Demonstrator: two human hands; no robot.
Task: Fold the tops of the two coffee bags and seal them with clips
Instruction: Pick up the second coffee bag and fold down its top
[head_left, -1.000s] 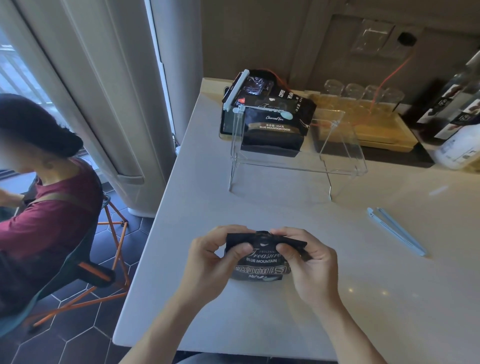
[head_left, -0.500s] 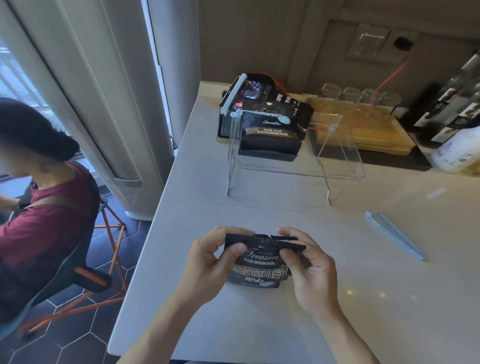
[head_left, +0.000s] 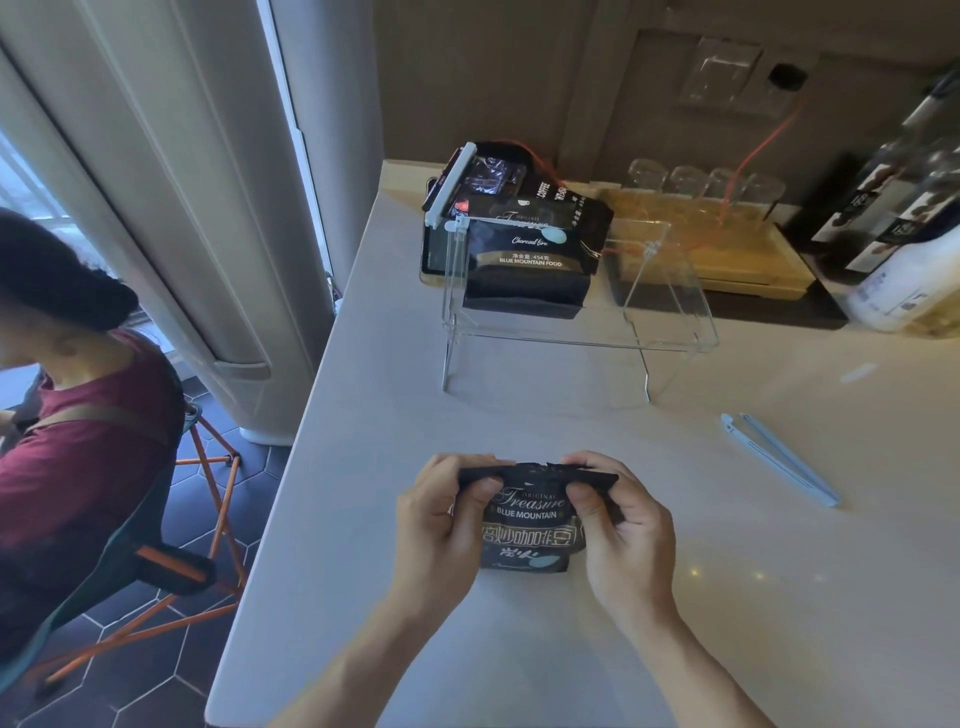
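A black coffee bag (head_left: 530, 530) stands on the white table (head_left: 779, 597) close to me. My left hand (head_left: 441, 530) pinches its top at the left corner and my right hand (head_left: 618, 535) pinches it at the right corner, with the top edge bent over towards me. A light blue clip (head_left: 779, 460) lies open on the table to the right, apart from both hands. A second black coffee bag (head_left: 530, 260) rests on a clear acrylic stand (head_left: 670, 332) farther back, with a white clip (head_left: 449, 184) along its top edge.
A wooden tray (head_left: 753, 260) with upturned glasses stands at the back. Bottles (head_left: 904, 234) stand at the far right. A person in a dark red top (head_left: 78, 467) sits on an orange-legged chair left of the table edge.
Both hands have kept hold of the near bag's top and pressed its fold flatter. The view has shifted slightly; the blue clip has not moved.
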